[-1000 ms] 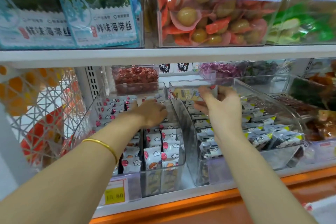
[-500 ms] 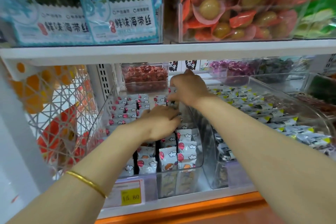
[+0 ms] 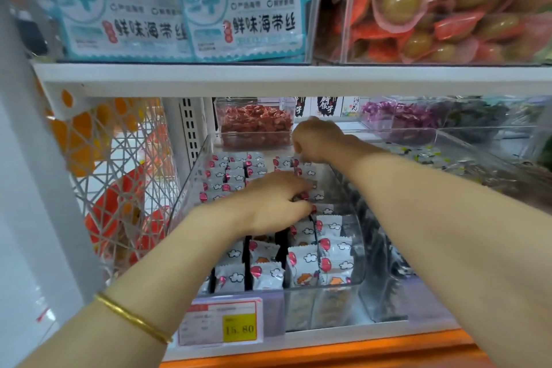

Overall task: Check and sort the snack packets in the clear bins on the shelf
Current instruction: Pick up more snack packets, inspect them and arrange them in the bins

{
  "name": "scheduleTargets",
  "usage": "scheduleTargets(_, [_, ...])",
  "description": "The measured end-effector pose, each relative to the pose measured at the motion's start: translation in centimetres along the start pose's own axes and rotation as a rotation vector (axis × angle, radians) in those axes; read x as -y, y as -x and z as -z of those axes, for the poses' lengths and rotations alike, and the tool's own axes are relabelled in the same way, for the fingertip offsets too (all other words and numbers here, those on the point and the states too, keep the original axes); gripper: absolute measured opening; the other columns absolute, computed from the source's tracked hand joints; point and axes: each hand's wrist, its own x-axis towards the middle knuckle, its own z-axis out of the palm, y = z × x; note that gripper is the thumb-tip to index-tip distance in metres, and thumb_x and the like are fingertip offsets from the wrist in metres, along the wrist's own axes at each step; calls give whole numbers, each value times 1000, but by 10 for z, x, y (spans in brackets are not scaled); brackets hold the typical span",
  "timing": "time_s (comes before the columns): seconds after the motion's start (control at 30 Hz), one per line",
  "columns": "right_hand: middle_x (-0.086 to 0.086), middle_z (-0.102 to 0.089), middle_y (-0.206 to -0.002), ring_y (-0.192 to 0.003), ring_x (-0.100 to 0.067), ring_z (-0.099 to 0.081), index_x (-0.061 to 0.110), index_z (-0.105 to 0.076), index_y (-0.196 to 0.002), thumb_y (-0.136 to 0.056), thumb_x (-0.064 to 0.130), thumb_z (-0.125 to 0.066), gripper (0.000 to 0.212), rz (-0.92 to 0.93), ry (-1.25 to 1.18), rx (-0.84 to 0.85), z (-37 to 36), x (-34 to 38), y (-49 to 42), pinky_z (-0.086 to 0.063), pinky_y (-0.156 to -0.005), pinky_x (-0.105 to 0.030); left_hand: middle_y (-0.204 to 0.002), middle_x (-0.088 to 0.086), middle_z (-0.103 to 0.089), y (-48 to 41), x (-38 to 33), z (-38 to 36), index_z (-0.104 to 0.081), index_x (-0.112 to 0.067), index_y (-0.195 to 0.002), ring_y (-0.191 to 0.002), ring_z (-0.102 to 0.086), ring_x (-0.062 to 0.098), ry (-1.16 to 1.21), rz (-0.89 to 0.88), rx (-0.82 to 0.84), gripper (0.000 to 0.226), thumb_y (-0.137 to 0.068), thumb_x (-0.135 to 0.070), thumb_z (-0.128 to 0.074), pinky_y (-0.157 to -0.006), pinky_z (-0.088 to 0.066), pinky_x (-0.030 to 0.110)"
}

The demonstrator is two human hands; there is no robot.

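Our left hand [image 3: 274,203] lies nearer, fingers spread on the white balloon-printed snack packets [image 3: 301,263] rowed front-to-back in the clear plastic bin [image 3: 355,236]; our right hand [image 3: 316,140] curls beyond, its hold hidden.

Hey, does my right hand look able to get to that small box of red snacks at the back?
Probably yes. The right hand is at the back of the white-packet bin, just beside the box of red snacks, with nothing between them.
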Motion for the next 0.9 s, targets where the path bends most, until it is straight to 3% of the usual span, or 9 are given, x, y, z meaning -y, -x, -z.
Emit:
scheduleTargets(0.1, [-14,-57,-115,-123,-34,-40,11,-48,-71,-86,0,-52,19,30,175,40,-6,7,-1,-30,-103,-52,-111,17,-55,2,0,0,-58,-6,-105,-104,-52,27,32,-2,-17,24,-92,-22,-45,-86,-40,38])
scheduleTargets(0.2, [-6,-50,-90,-120,-32,-41,12,-38,-61,-87,-1,-49,31,20,199,83,-7,7,-1,-27,-104,-52,-105,18,-55,5,0,0,-56,-5,-99,-97,-52,25,47,-12,-24,22,-92,-22,-44,-85,-41,37])
scheduleTargets(0.3, [-2,-46,-79,-105,-28,-48,11,-44,-65,-89,3,-51,26,11,138,73,-5,7,2,-35,-93,-42,-97,13,-51,9,1,1,-49,-17,-90,-91,-48,20,53,-13,-50,7,-93,-21,-43,-76,-36,34])
scheduleTargets(0.37, [-4,-48,-81,-93,-25,-49,10,-47,-73,-89,8,-57,19,4,68,16,-2,5,6,-36,-80,-35,-105,18,-57,13,2,1,-57,-7,-97,-99,-54,26,71,15,-89,19,-92,-21,-44,-83,-41,35])
scheduleTargets(0.47, [-7,-49,-85,-85,-24,-48,13,-42,-71,-88,9,-60,25,-34,-129,-117,9,0,17,-36,-71,-30,-120,19,-57,20,1,1,-55,1,-115,-111,-52,31,120,75,-164,32,-92,-19,-45,-84,-40,33])
scheduleTargets(0.6, [-8,-47,-85,-79,-23,-44,12,-37,-83,-90,10,-53,17,-85,-320,-359,24,-4,52,-32,-65,-30,-135,12,-51,30,-3,0,-51,-12,-128,-119,-49,26,180,153,-335,34,-95,-17,-43,-87,-38,24])
scheduleTargets(0.7, [-10,-48,-80,-73,-28,-48,11,-39,-82,-92,15,-54,18,-169,-457,-529,28,2,92,-35,-61,-36,-132,8,-52,39,-7,-1,-44,-14,-137,-114,-51,23,255,190,-528,41,-96,-14,-42,-77,-33,18])
scheduleTargets(0.77, [-14,-50,-74,-69,-31,-49,8,-44,-80,-91,15,-57,19,-219,-680,-624,29,8,121,-38,-60,-38,-123,5,-56,47,-13,-3,-45,-15,-137,-102,-53,16,323,188,-625,40,-96,-16,-43,-71,-33,17])
scheduleTargets(0.9, [-15,-55,-79,-73,-30,-62,12,-44,-75,-90,13,-60,22,-367,-1254,-592,35,19,173,-57,-60,-34,-129,-1,-56,63,-19,-7,-45,-17,-136,-103,-61,10,495,232,-610,40,-97,-29,-44,-89,-44,24])
